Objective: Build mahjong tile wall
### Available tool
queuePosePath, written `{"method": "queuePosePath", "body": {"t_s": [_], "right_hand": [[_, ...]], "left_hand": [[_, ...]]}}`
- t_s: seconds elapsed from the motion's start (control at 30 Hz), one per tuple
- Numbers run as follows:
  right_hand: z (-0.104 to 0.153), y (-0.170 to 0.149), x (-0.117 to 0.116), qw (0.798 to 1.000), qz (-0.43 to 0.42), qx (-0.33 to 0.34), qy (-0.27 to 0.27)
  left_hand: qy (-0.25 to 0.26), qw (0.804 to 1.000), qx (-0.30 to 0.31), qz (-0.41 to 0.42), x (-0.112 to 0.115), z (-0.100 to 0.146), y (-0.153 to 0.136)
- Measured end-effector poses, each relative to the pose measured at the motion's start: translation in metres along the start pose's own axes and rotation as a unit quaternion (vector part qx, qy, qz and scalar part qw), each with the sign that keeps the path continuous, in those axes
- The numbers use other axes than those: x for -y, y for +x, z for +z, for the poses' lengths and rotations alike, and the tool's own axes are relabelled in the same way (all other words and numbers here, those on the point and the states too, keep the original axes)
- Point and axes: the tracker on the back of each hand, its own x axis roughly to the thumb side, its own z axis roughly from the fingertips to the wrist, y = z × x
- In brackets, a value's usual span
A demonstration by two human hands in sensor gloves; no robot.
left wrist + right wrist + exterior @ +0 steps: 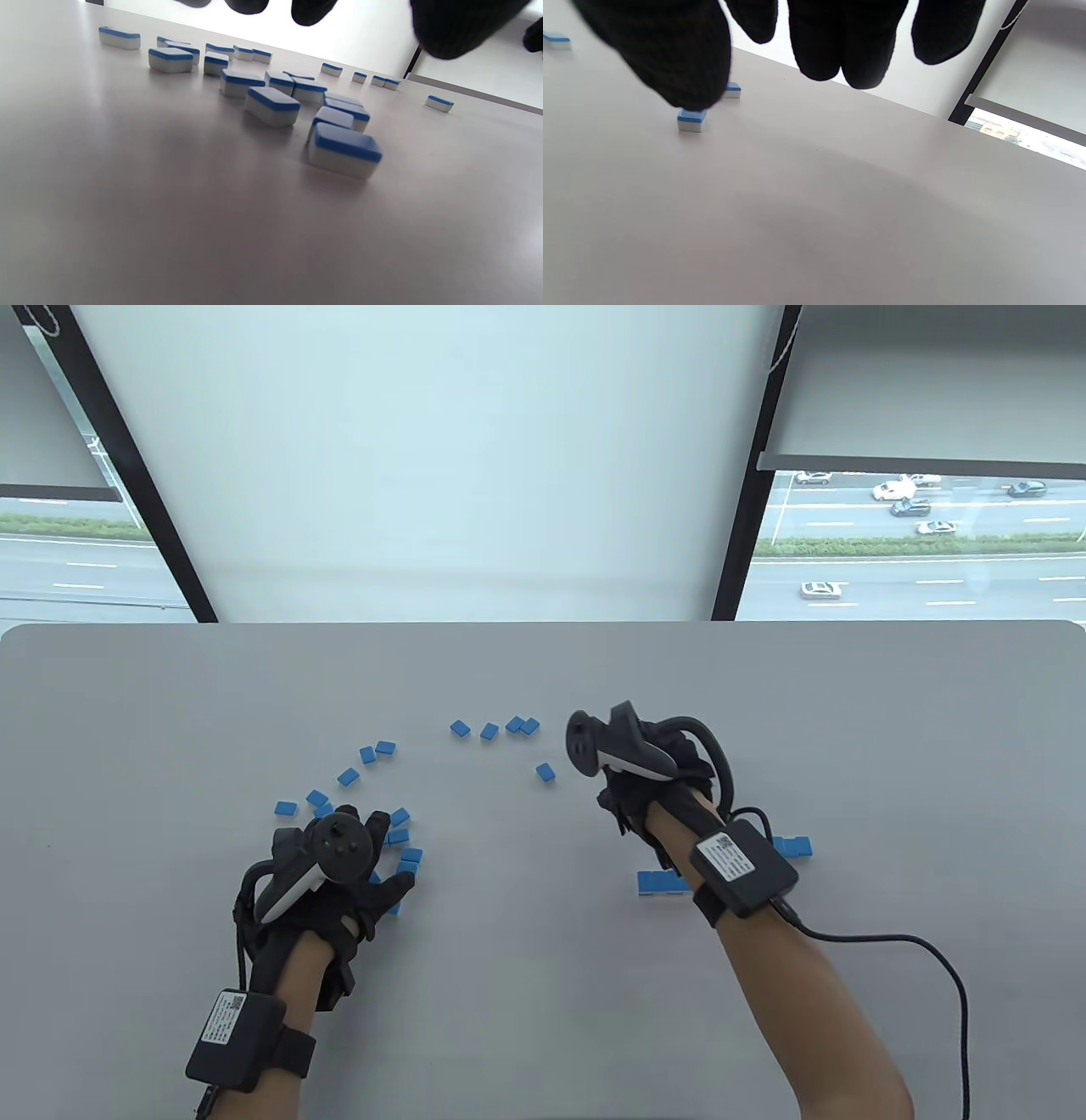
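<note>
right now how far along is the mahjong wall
Barely started. Done: a short row of blue-backed tiles lies lined up by the right wrist, partly hidden by the arm. In hand: nothing; the right hand hangs over bare table near a single tile, and the left hand hovers over the loose tile cluster. Left: about twenty scattered tiles across the table are unplaced.

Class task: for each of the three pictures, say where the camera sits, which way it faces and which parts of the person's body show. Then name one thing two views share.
Table view: above, looking down and forward at the table and windows; shows both forearms, left hand and right hand.
Left wrist view: low by the tabletop, facing the scattered tiles; fingertips at top.
Right wrist view: low, facing across the table toward the window; fingers hang from top.
Shared: the lone tile is probably the same one.
</note>
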Motion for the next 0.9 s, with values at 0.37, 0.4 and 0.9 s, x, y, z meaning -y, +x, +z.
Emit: {"method": "queuePosePath", "body": {"t_s": [0.37, 0.4, 0.9], "right_hand": [[-0.060, 0.047, -0.016, 0.996, -0.019, 0.002, 0.082], [-0.062, 0.049, -0.018, 0.996, -0.012, 0.001, 0.088], [-0.077, 0.060, -0.027, 0.997, -0.002, -0.010, 0.082]], "left_hand": [[0.011, 1.000, 0.007, 0.005, -0.003, 0.001, 0.001], [0.010, 1.000, 0.008, 0.006, -0.003, 0.000, 0.000], [0.010, 1.000, 0.005, 0.007, -0.004, 0.001, -0.001]]}}
